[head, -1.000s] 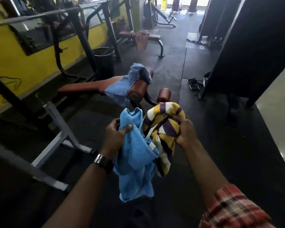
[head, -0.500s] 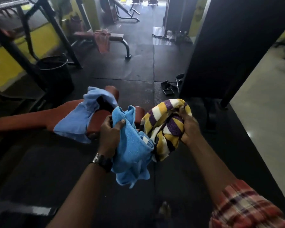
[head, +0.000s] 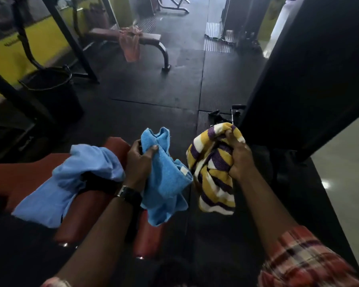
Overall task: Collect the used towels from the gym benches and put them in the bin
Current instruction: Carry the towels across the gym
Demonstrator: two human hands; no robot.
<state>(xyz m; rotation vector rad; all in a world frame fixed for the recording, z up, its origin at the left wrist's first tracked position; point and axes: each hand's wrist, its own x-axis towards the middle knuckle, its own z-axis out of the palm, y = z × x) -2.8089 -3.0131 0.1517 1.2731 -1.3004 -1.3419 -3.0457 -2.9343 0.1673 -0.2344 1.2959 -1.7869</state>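
My left hand (head: 138, 160) grips a bright blue towel (head: 165, 183) that hangs bunched below it. My right hand (head: 239, 160) grips a crumpled yellow, white and purple striped towel (head: 212, 179). A pale blue towel (head: 66, 185) lies draped over the red padded bench (head: 87, 216) just left of my left hand. Farther off, an orange-pink towel (head: 131, 45) hangs over a flat bench (head: 149, 37). A black bin (head: 52, 92) stands on the floor at the left, beyond the red bench.
Black rack uprights (head: 70, 36) and a yellow wall (head: 35, 44) line the left side. A tall dark panel (head: 311, 69) rises on the right, with small metal gear (head: 226, 117) at its foot. Dark rubber flooring (head: 153, 85) runs between the benches.
The view has moved forward, so the red bench with the pale blue towel now lies close under my left arm. My hands have drawn apart, separating the two towels.
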